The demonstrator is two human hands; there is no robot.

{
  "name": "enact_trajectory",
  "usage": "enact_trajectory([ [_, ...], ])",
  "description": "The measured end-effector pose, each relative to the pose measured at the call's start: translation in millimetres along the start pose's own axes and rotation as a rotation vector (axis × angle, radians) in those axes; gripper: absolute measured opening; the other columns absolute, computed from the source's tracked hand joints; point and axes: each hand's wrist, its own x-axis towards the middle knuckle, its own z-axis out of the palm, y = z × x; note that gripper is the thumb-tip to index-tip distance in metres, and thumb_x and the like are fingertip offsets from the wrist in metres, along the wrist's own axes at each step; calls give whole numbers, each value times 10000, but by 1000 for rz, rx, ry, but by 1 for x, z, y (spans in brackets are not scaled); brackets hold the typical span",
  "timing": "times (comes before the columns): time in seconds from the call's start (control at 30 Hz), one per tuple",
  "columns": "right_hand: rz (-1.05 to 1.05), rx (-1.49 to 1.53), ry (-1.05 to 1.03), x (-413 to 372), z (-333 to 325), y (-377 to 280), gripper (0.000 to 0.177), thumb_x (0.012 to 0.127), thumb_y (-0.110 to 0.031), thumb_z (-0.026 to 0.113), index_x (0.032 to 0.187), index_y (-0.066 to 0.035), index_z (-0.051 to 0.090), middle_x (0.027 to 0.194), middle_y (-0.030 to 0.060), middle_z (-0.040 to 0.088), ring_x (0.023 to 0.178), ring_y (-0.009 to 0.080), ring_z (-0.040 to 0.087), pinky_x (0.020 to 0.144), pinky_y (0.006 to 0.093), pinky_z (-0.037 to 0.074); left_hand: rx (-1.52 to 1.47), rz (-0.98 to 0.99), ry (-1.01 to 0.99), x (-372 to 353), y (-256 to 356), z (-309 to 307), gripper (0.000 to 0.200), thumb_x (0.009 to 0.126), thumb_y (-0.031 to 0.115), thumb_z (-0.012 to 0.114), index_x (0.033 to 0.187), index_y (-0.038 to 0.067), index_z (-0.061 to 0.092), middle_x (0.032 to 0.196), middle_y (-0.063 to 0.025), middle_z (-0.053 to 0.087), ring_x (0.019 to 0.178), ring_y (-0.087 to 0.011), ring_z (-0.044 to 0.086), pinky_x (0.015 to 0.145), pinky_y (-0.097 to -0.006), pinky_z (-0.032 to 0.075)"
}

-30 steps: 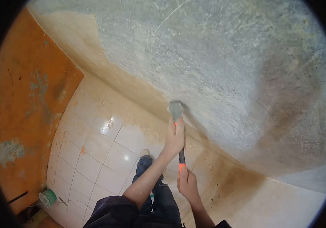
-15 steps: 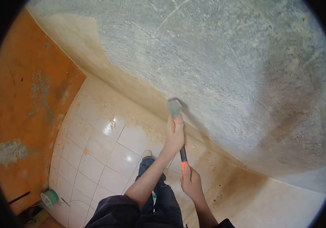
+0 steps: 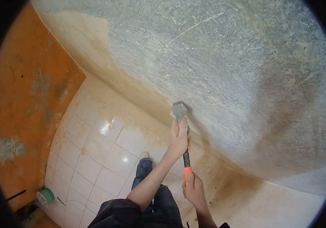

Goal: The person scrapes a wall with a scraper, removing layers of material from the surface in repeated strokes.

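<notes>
A long-handled scraper (image 3: 187, 157) with a grey head and a black and orange handle rests across the middle of the view. Its head (image 3: 179, 110) is against or very close to the lower part of the grey, scraped wall (image 3: 216, 76), beside the edge of the cream paint (image 3: 136, 81). My left hand (image 3: 179, 140) wraps round the handle just below the head. Farther down, my right hand (image 3: 194, 189) grips the orange end of the handle. Part of the handle is hidden behind my fingers.
An orange wall (image 3: 22, 102) with bare grey patches stands on the left. Dust and flakes lie on the white tiled floor (image 3: 91, 167) along the wall's foot. A green-rimmed container (image 3: 45, 197) with a thin cord sits at lower left. My shoe (image 3: 144, 155) is on the tiles.
The scraper head and both hands appear slightly lower and farther right in the view. The view of the wall has shifted too. Both hands keep their grip on the handle.
</notes>
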Motion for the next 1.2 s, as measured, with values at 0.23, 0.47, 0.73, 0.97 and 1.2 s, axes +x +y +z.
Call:
enact_trajectory([
  [0.23, -51, -55, 15, 0, 0, 12, 448, 1042, -334, 392, 769, -2, 521, 568, 83, 492, 521, 180, 512, 525, 348, 413, 65, 25, 32, -4, -7, 3, 327, 1036, 412, 409, 962, 96, 364, 575, 25, 351, 350, -68, 339, 294, -249, 340],
  [0.47, -276, -119, 67, 22, 8, 5, 448, 1057, -363, 344, 755, -60, 478, 555, -14, 427, 421, 72, 384, 420, 249, 330, 45, 80, 96, 14, -3, -9, 359, 1027, 441, 422, 921, 100, 382, 564, 26, 354, 350, -69, 337, 295, -247, 325],
  [0.73, -100, -1, 10, 0, 5, 1, 424, 1057, -360, 348, 780, -62, 470, 552, -18, 420, 421, 64, 391, 408, 242, 334, 10, -6, -15, 1, 2, -1, 356, 1029, 433, 412, 952, 92, 344, 543, 29, 334, 337, -76, 360, 293, -248, 358],
  [0.97, -44, -31, 38, -1, 19, 8, 439, 1046, -368, 364, 830, -16, 513, 573, 72, 473, 477, 175, 477, 478, 313, 387, 34, -5, -13, 3, 8, -8, 383, 1034, 436, 399, 872, 95, 341, 550, 33, 348, 345, -70, 350, 302, -253, 344],
  [1.2, -165, -39, 38, 11, 14, 4, 448, 1052, -379, 352, 759, -61, 471, 532, -15, 415, 405, 74, 404, 397, 250, 337, 129, -76, 133, 6, -4, -7, 348, 1030, 427, 417, 877, 115, 399, 554, 41, 362, 385, -59, 361, 318, -256, 326],
])
